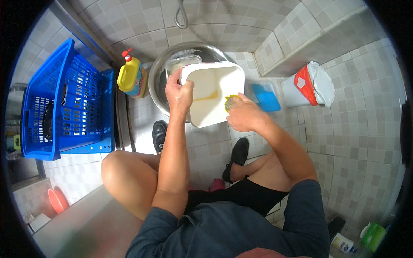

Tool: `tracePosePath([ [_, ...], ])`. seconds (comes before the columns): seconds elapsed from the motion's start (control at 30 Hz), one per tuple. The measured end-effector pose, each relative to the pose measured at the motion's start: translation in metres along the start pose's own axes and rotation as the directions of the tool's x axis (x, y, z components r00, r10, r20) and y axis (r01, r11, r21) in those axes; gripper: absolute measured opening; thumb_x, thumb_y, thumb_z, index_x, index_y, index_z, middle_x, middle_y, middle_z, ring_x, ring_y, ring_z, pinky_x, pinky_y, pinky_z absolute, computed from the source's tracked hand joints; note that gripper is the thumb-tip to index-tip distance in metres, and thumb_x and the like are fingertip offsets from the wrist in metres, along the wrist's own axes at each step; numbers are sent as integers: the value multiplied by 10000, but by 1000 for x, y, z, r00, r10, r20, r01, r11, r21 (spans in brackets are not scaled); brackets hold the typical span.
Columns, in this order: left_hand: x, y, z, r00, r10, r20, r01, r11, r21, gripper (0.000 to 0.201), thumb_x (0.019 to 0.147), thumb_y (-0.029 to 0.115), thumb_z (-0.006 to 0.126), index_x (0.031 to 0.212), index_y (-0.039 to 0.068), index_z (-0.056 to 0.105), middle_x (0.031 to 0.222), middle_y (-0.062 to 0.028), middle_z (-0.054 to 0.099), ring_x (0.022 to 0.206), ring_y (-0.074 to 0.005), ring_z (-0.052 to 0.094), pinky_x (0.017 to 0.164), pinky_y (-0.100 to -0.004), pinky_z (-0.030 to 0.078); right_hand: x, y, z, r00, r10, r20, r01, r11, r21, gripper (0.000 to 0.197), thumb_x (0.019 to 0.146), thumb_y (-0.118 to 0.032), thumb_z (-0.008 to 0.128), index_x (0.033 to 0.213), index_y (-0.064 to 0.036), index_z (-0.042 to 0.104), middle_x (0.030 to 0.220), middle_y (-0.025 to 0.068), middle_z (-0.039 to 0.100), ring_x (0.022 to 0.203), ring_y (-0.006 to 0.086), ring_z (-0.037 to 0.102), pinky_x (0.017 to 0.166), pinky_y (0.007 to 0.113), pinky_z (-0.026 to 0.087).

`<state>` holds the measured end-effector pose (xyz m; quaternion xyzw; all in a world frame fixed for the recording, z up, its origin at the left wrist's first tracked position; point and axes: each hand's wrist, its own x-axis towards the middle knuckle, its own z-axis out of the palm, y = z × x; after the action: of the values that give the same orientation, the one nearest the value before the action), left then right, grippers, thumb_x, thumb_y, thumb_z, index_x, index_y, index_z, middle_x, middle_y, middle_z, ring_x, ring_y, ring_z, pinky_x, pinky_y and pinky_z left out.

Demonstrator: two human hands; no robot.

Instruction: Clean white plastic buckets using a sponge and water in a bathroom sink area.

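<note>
A white rectangular plastic tub (232, 77) is tilted over the round metal basin (157, 81). My left hand (179, 95) grips the tub's left rim, thumb on the inner side. A yellowish-brown streak of liquid lies across the tub's inside. At the tub's lower right, my right hand (246, 114) is closed on a small yellow and grey scrubber (232, 102), held against or close to the inner wall; its exact form is partly hidden by the fingers. Inside the metal basin, behind the tub, a clear-looking container (184, 62) shows in part.
Left of the basin stands a yellow pump bottle (129, 79) with a red top. A blue plastic crate (56, 107) is farther left. To the right are a blue and clear container (266, 96) and a white lidded bucket (301, 88). A metal hose (180, 15) hangs above.
</note>
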<state>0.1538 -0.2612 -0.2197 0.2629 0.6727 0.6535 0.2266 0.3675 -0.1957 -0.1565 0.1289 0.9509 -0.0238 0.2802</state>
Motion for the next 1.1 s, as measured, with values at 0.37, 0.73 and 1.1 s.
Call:
tracePosePath([
  [0.37,-19,22,22,987,119,104,-117,993,-20,529,699,46,622,1218,-49,648,1128,-158,631,1031,-250,644,926,-336,497,69,16,35,974,185,130,-202,971,127,295,819,-152,555,998,-78,778,1139,126,726,1174,252,634,998,404,426],
  [0.73,-16,38,25,988,-35,152,46,997,-69,506,721,51,627,1215,-59,655,1008,-111,700,891,-170,642,808,-288,506,84,26,60,892,319,-320,-370,922,-114,425,855,-194,535,1162,58,688,1327,248,570,1348,399,423,1180,503,180],
  [1.1,-29,29,32,984,-80,162,113,973,-200,501,714,0,582,1209,-52,646,1043,-96,696,935,-194,646,868,-305,500,153,42,58,674,591,-443,-103,669,737,488,793,-77,556,1253,85,539,1301,292,527,1270,463,449,1121,482,342],
])
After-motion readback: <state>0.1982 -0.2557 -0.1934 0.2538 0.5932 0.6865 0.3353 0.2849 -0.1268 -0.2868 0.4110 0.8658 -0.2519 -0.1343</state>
